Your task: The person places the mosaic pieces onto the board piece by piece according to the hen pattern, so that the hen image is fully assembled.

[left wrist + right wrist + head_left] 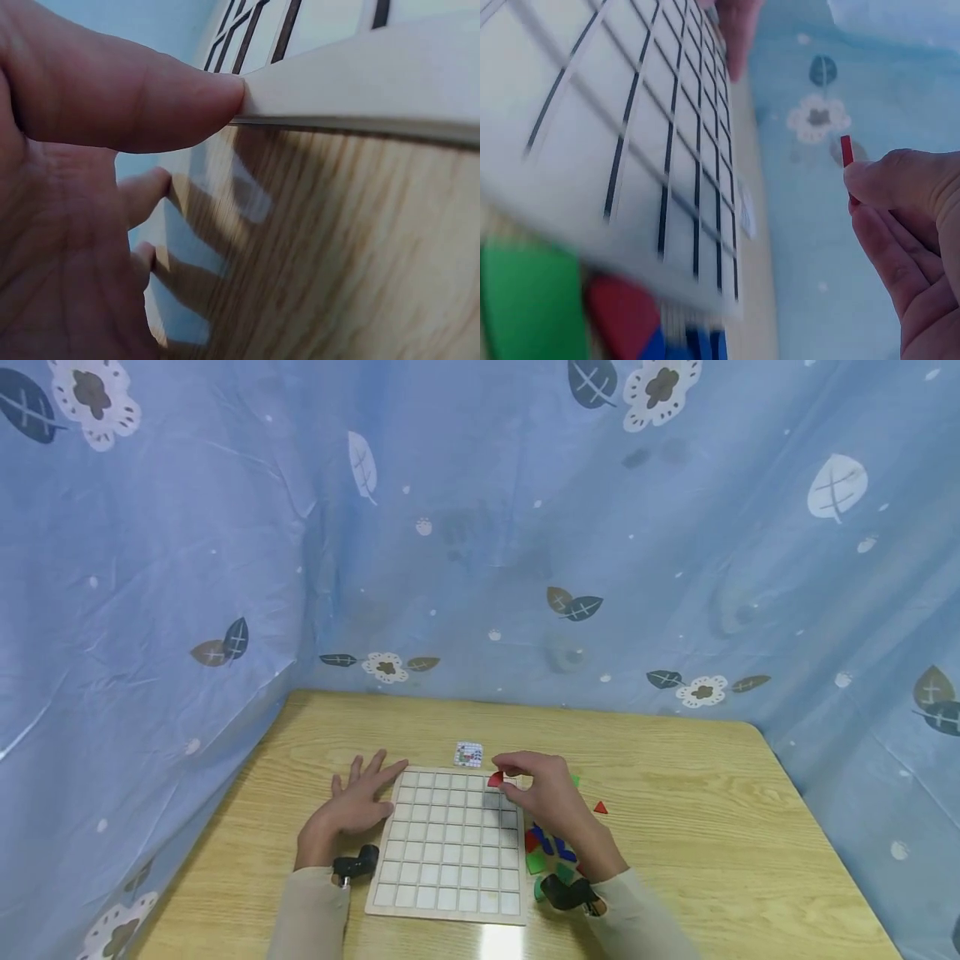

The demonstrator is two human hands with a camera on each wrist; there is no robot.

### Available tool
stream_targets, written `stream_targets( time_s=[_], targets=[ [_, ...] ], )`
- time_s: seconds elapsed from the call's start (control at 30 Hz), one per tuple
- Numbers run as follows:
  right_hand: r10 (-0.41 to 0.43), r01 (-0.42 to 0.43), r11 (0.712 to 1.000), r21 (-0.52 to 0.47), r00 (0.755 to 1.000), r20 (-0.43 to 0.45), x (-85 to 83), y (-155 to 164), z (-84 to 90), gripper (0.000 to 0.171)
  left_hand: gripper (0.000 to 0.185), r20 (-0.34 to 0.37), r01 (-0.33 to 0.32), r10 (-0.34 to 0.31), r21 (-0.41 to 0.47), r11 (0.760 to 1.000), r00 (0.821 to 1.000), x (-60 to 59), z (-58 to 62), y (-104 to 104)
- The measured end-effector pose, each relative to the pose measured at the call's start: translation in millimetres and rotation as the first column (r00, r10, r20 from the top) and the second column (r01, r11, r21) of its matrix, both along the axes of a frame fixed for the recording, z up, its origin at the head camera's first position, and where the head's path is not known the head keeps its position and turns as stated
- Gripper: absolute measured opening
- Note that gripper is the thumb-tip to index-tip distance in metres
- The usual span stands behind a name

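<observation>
The red piece [496,779] is up in the air, over the board [452,833] near its far right corner. It is thin and has one round side. The right hand [546,789] pinches it between thumb and finger. In the right wrist view, the piece does not touch the board.

The step in hand looks like getting this one piece to a square. The next move seems to call for turning the piece to fit, bringing it down slowly inside the thin lines, and then letting go softly. If it is let go crooked, it could land across a line.

The left hand [356,802] is at the board's left edge, well apart from the right hand. Its fingers are spread and pinch nothing, and its thumb touches the side of the board. It may help to keep the board from sliding.

A small card [468,754] with a picture lies just past the board's far edge. Beside the right edge are more bits, like a green square [536,862] and some blue bits [564,850]. The right arm hides part of that pile. A red triangle [601,807] lies farther toward the right edge of the table [675,827].
</observation>
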State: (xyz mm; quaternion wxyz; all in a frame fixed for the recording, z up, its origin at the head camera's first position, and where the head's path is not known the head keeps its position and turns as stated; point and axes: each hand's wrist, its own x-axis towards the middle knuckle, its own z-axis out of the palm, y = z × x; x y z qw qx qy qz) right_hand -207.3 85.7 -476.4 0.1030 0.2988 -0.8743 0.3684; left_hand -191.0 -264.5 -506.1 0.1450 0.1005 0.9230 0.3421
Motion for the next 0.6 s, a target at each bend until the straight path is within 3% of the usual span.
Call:
stream_targets(
  time_s=[0.33,0.6],
  targets=[
    [0.129,-0.124,0.991,-0.044,0.982,0.137,-14.9,-56,-9.3,0.035,0.078,-0.007,-0.008,0.008,-0.006,1.0,1.0,-0.7,-2.5,1],
    [0.18,-0.188,0.982,0.026,0.966,0.183,-23.2,-91,-23.2,0.034,0.078,-0.008,-0.028,0.028,-0.014,1.0,1.0,-0.7,-2.9,0]
  ],
)
